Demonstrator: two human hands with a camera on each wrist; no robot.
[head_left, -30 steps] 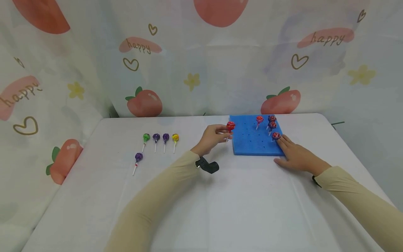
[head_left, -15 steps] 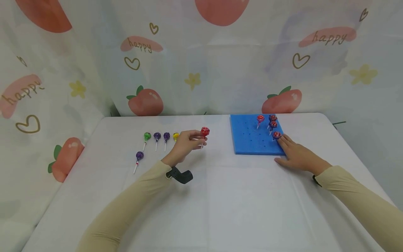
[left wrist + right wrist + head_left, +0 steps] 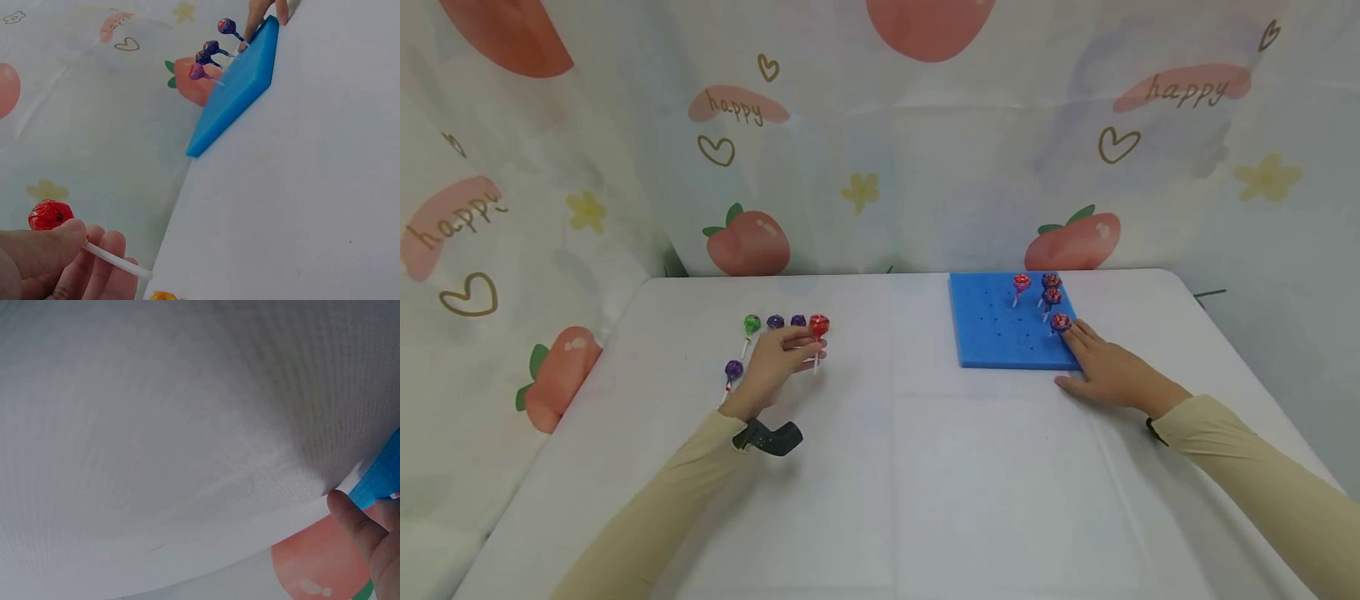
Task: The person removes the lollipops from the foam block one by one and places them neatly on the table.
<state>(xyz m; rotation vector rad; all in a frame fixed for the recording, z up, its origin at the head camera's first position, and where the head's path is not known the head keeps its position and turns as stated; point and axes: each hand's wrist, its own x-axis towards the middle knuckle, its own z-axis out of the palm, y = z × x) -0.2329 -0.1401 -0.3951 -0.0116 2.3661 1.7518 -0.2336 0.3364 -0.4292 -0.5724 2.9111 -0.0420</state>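
My left hand pinches a red-wrapped lollipop just under its head, its white stick pointing down. In the left wrist view the thumb lies across the stick of that red lollipop, and a yellow lollipop peeks in at the bottom edge. My right hand lies with straight fingers at the right edge of a blue foam board. Several lollipops stand in the board, among them a pink-red one and a dark red-blue one by the right fingertips.
Left of and behind the left hand lie a green lollipop and purple lollipops, one nearer the front and partly covered by the hand. Small holes dot the blue board. A patterned curtain hangs along the table's back edge.
My left hand has carried the red lollipop leftward from the blue board's left edge to the row of loose lollipops, where it now covers the yellow one. My right hand has stayed in place.
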